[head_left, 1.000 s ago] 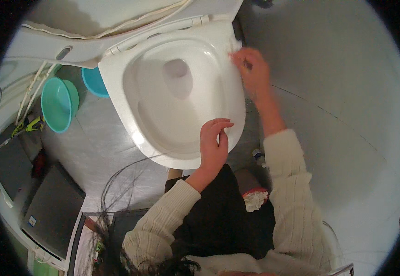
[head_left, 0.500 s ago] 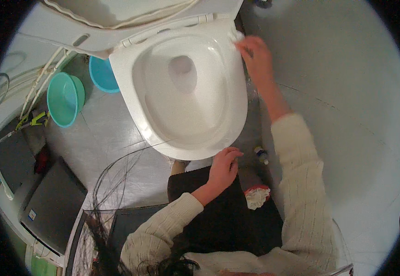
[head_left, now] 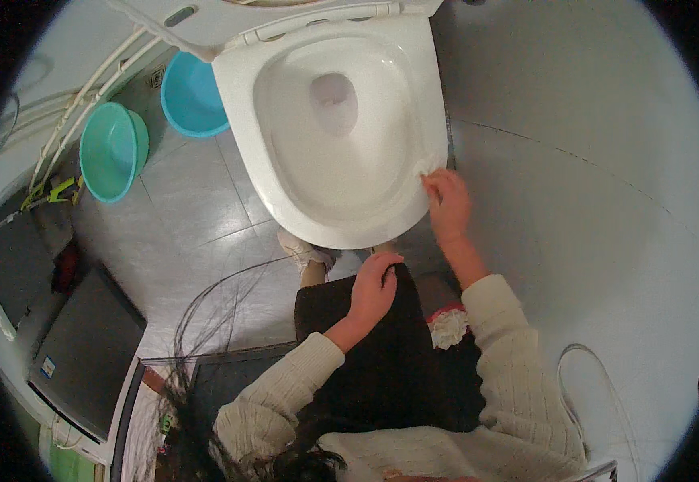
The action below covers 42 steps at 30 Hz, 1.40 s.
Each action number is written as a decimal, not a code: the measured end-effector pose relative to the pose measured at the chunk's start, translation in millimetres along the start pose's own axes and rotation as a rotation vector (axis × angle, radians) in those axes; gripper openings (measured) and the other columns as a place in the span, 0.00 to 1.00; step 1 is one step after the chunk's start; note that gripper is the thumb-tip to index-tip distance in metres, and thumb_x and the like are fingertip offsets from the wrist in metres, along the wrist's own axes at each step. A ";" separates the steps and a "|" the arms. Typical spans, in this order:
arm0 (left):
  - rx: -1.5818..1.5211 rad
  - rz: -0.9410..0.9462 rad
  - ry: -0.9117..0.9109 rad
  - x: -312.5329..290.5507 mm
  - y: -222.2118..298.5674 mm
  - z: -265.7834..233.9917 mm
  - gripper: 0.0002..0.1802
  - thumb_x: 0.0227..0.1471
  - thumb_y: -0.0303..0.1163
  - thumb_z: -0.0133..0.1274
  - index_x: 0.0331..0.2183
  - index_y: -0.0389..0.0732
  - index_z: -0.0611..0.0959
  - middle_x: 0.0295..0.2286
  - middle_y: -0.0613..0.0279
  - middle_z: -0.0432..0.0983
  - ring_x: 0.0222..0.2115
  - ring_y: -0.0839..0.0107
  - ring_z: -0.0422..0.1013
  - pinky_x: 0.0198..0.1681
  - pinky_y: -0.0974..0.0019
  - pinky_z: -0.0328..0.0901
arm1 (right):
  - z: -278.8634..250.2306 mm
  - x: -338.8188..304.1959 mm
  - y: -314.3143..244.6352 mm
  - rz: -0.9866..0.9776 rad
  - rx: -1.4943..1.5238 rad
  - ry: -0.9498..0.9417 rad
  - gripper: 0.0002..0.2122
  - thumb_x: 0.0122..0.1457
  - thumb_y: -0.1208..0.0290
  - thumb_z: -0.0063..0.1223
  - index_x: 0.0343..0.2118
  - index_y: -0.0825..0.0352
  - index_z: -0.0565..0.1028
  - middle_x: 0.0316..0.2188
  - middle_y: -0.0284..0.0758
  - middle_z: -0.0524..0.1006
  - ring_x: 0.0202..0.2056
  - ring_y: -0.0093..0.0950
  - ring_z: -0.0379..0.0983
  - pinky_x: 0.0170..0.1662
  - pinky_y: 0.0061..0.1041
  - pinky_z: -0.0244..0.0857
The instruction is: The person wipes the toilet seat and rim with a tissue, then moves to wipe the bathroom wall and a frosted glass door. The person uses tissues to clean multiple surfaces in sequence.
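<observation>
A white toilet bowl (head_left: 247, 157) stands before me with its seat raised. At the bowl's right rim is my right hand (head_left: 449, 205), its fingers pinched on a small white tissue (head_left: 430, 166) pressed to the rim; most of the tissue is hidden by the fingers and the white rim behind it. My left hand (head_left: 374, 291) lies loosely on my dark-clothed knee just below the bowl's front edge. It holds nothing, and its fingers are relaxed and slightly bent. Crumpled white tissue (head_left: 449, 329) sits in a red-edged holder beside my right thigh.
A blue basin (head_left: 195, 96) and a green basin (head_left: 112, 153) stand on the grey tiled floor to the left. White pipes (head_left: 84, 96) run along the wall behind them. A dark grey bin-like box (head_left: 84, 353) is at lower left. A pale wall (head_left: 574, 201) borders the right side.
My right hand has slid with the tissue from the toilet's back right corner toward me along the right rim. My left hand has settled slightly lower on the knee. The view has shifted.
</observation>
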State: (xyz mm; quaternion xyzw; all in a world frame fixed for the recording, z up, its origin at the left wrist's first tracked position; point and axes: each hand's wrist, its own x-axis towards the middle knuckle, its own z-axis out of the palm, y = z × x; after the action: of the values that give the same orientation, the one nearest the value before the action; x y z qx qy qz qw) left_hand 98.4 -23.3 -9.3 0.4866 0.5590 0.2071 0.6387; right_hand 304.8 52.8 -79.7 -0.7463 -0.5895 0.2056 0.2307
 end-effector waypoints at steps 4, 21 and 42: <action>-0.014 -0.017 0.059 -23.2 -5.8 -17.3 0.12 0.55 0.20 0.49 0.41 0.39 0.81 0.38 0.54 0.75 0.35 0.58 0.72 0.40 0.62 0.67 | 18.0 -70.6 -21.6 0.067 0.044 -0.028 0.04 0.52 0.76 0.61 0.32 0.64 0.80 0.38 0.36 0.79 0.42 0.39 0.74 0.47 0.35 0.69; -0.078 -0.187 0.155 -55.4 -25.2 -51.2 0.12 0.56 0.19 0.47 0.41 0.38 0.81 0.36 0.57 0.77 0.34 0.65 0.74 0.39 0.66 0.68 | -18.2 72.6 -14.4 -0.512 -0.671 -0.674 0.09 0.54 0.76 0.52 0.39 0.64 0.77 0.37 0.36 0.76 0.46 0.38 0.70 0.48 0.34 0.70; -0.118 -0.164 0.335 -72.0 -20.7 -76.1 0.12 0.57 0.19 0.46 0.41 0.37 0.82 0.37 0.56 0.78 0.37 0.66 0.75 0.43 0.68 0.67 | 124.7 101.9 -206.3 -0.255 0.424 -0.175 0.04 0.57 0.75 0.57 0.35 0.65 0.80 0.34 0.38 0.80 0.37 0.37 0.75 0.42 0.32 0.69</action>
State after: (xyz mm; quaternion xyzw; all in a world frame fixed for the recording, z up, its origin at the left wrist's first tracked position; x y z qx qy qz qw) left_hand 2.1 -60.9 17.4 0.3598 0.6819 0.2650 0.5791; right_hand 93.2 205.7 -63.0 -0.5801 -0.6403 0.3578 0.3542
